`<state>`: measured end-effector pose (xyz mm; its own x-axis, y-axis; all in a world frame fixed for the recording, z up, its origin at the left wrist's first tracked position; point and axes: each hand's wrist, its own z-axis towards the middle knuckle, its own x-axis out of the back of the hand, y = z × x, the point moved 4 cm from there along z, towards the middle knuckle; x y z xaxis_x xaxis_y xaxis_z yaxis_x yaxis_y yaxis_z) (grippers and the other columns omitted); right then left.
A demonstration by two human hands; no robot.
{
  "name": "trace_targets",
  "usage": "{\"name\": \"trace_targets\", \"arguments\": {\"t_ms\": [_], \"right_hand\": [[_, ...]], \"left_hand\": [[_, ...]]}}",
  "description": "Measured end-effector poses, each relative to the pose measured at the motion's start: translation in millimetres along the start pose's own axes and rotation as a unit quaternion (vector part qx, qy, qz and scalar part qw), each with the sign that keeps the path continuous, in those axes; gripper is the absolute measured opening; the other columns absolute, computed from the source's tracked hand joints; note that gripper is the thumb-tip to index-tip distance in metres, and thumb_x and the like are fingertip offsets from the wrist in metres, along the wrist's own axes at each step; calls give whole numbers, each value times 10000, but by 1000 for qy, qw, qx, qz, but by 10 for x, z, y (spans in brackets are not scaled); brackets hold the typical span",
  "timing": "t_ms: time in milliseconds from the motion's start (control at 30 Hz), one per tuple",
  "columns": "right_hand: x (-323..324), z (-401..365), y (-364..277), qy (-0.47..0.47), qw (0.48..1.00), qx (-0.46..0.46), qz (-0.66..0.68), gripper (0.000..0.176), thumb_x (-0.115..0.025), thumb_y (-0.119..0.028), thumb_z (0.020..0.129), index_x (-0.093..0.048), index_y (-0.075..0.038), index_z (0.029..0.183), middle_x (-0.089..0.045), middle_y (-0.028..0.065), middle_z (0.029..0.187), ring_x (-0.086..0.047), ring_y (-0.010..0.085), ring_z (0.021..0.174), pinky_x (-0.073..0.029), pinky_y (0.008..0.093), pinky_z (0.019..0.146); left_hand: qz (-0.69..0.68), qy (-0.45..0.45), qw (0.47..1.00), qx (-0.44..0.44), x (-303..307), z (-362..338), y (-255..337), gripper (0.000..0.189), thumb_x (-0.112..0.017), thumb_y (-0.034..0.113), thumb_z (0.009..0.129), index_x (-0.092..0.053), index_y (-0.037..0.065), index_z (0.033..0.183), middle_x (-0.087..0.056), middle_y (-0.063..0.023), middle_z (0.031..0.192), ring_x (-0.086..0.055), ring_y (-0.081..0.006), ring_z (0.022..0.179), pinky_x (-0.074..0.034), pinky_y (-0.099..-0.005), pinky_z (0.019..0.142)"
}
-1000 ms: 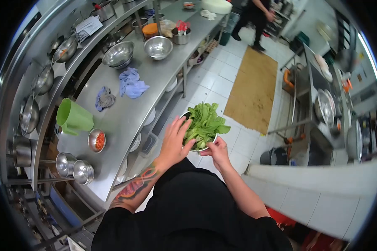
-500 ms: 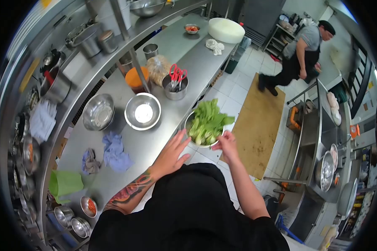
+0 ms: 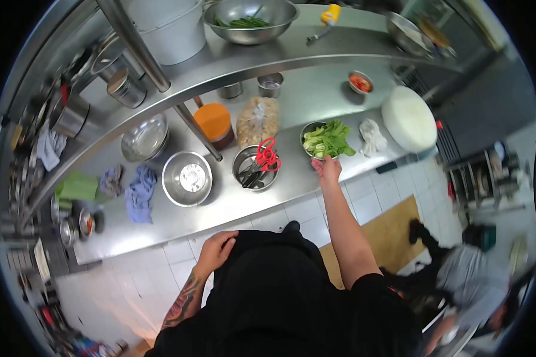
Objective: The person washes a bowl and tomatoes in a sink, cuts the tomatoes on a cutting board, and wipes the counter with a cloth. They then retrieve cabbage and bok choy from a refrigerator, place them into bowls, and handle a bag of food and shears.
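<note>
A metal bowl [image 3: 305,132] full of leafy greens [image 3: 329,140] is at the counter's right part, and my right hand [image 3: 327,170] grips its near rim with the arm stretched forward. Whether the bowl's base touches the counter cannot be seen. Down beside my black apron, my left hand [image 3: 217,250] holds nothing; its thumb and fingers are apart. Nearest my right hand on the left is a metal container [image 3: 245,159] holding red-handled scissors [image 3: 268,156]. To the bowl's right lies a crumpled white cloth [image 3: 372,138].
An empty metal bowl [image 3: 187,178], blue cloth [image 3: 140,195], orange-lidded tub [image 3: 213,121] and bagged food [image 3: 258,121] stand along the steel counter [image 3: 232,208]. Overhead runs a shelf [image 3: 339,44] on posts. A round white block [image 3: 409,119] sits right. Another person [image 3: 458,276] is behind, right.
My right hand has carried the bowl of greens from in front of me over the counter. My left hand has left the bowl and dropped to my side. The view has turned left.
</note>
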<state>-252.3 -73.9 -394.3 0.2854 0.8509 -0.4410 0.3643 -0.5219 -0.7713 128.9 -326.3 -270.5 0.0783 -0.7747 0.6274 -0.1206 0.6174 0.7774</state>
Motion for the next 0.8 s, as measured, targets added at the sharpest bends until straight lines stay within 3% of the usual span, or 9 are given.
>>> {"name": "trace_targets", "arguments": {"t_ms": [200, 267, 300, 367, 400, 467, 600, 700, 800], "right_hand": [[-316, 40, 67, -190, 957, -178, -131, 250, -634, -166, 977, -510, -47, 1159, -669, 116, 942, -705, 268, 669, -601, 348, 568], [-451, -141, -18, -331, 873, -138, -332, 209, -643, -204, 987, -589, -40, 1105, -684, 75, 925, -685, 186, 651, -573, 299, 552], [-481, -85, -1, -338, 868, -142, -335, 209, -643, -204, 987, -589, -40, 1105, -684, 75, 925, -685, 186, 651, -573, 299, 552], [-771, 122, -117, -382, 849, 53, -361, 188, -645, -210, 993, -635, -28, 1039, -694, 63, 905, -654, 122, 637, -549, 272, 538], [-923, 181, -152, -388, 847, 54, -360, 188, -645, -210, 993, -635, -28, 1039, -694, 63, 905, -654, 122, 637, -549, 272, 538], [-1113, 229, -268, -359, 860, 88, -352, 154, -631, -188, 1000, -636, -36, 1027, -701, 65, 900, -629, 106, 617, -533, 256, 537], [-874, -41, -125, -373, 878, 70, -291, 143, -625, -186, 998, -650, -45, 997, -701, 46, 834, -622, 104, 614, -529, 260, 546], [-165, -560, -118, -371, 828, 146, -394, 173, -641, -193, 987, -664, -33, 927, -686, 50, 724, -620, 104, 608, -503, 296, 549], [706, -1194, -487, -295, 775, 178, -530, 122, -687, -165, 934, -667, -45, 927, -651, 150, 715, -629, 291, 591, -499, 356, 581]], "left_hand": [[-30, 110, 978, 176, -661, -481, 196, 237, -605, 138, 982, -700, 24, 1167, -728, -160, 1124, -694, -346, 1048, -543, -391, 907], [-37, 128, 968, 213, -757, -542, 293, 226, -610, 143, 985, -714, 20, 1144, -739, -162, 1094, -709, -339, 1028, -551, -391, 896], [-41, 144, 967, 206, -761, -546, 348, 219, -613, 139, 984, -719, 17, 1132, -743, -163, 1076, -715, -335, 1010, -556, -390, 881], [-66, 188, 961, 190, -780, -431, 437, 187, -626, 96, 972, -737, 14, 1097, -755, -154, 1019, -731, -317, 945, -565, -375, 833], [-64, 194, 960, 191, -674, -222, 613, 187, -626, 96, 972, -737, 14, 1097, -755, -154, 1019, -731, -317, 945, -565, -375, 833], [-68, 188, 972, 122, -377, 403, 1111, 191, -638, 63, 957, -739, 28, 1116, -759, -135, 996, -731, -291, 909, -563, -359, 811], [47, 162, 964, -205, 165, 2044, 1792, 194, -679, 76, 909, -727, 40, 1093, -685, -136, 873, -663, -328, 768, -539, -380, 703], [86, 174, 956, -220, 380, 3508, 1484, 276, -547, 60, 896, -704, 63, 1122, -698, -191, 1019, -659, -377, 980, -516, -461, 875], [242, 131, 961, -13, 296, 5059, 120, 393, -627, 114, 874, -663, 140, 1265, -709, -158, 1134, -675, -368, 1040, -537, -468, 872]]}}
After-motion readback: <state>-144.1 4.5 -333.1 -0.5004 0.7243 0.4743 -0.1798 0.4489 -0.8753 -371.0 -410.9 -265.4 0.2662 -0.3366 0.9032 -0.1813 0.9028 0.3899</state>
